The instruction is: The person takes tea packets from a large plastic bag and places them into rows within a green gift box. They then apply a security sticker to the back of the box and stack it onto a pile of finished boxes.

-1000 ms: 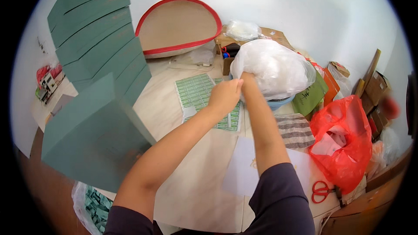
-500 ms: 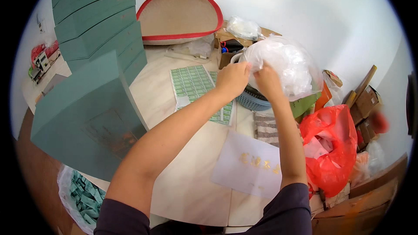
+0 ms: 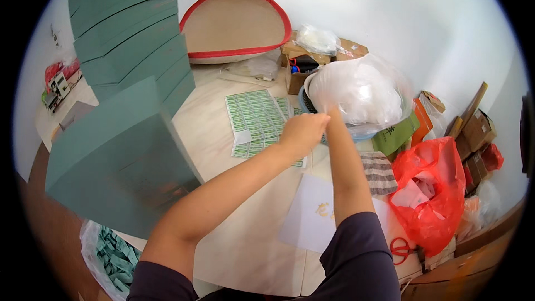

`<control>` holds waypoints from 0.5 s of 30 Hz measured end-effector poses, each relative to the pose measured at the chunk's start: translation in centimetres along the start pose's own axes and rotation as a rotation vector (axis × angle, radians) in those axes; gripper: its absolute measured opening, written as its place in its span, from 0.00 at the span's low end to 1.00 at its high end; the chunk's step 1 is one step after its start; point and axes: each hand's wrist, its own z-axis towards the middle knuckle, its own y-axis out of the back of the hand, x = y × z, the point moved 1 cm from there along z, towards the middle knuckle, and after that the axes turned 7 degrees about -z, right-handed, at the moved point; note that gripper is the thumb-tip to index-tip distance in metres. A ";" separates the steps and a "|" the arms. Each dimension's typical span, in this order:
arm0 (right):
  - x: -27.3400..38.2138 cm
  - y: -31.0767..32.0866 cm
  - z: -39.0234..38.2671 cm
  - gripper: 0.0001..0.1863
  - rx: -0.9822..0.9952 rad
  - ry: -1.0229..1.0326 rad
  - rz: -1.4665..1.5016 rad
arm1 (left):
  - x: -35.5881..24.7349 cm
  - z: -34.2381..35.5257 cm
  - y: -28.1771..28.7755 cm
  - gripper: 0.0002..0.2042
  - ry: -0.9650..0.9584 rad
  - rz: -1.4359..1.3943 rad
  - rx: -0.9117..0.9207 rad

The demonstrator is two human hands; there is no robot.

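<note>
A bulging translucent plastic bag (image 3: 361, 90) sits over a blue basket (image 3: 365, 136) towards the far right of the bench (image 3: 256, 231); it is judged light, soft, slippery and easily torn, best gripped at its near edge. The left hand (image 3: 302, 135) is curled closed, apparently pinching that edge; the right hand (image 3: 335, 116) adjoins it, fingers hidden, grip undeterminable. Green-printed sheets (image 3: 253, 112) lie flat to the left

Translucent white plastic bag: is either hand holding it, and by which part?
The left hand appears to pinch the bag at its near-left edge. The right hand's grip is hidden, so what it holds cannot be told.
</note>
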 end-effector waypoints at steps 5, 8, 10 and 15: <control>-2.1 2.0 -4.4 0.18 0.020 0.040 0.061 | -3.7 -3.9 3.6 0.15 0.011 -0.140 0.074; -3.6 4.1 -9.8 0.17 -0.458 0.131 0.144 | -4.2 -10.7 7.6 0.12 0.034 -0.309 0.190; -1.6 7.2 -14.8 0.16 -0.739 0.110 0.330 | -3.6 -17.3 11.5 0.09 0.047 -0.322 0.165; 5.8 14.1 -22.4 0.15 -0.816 0.283 1.007 | -3.4 -32.1 19.4 0.06 0.357 -0.208 -0.134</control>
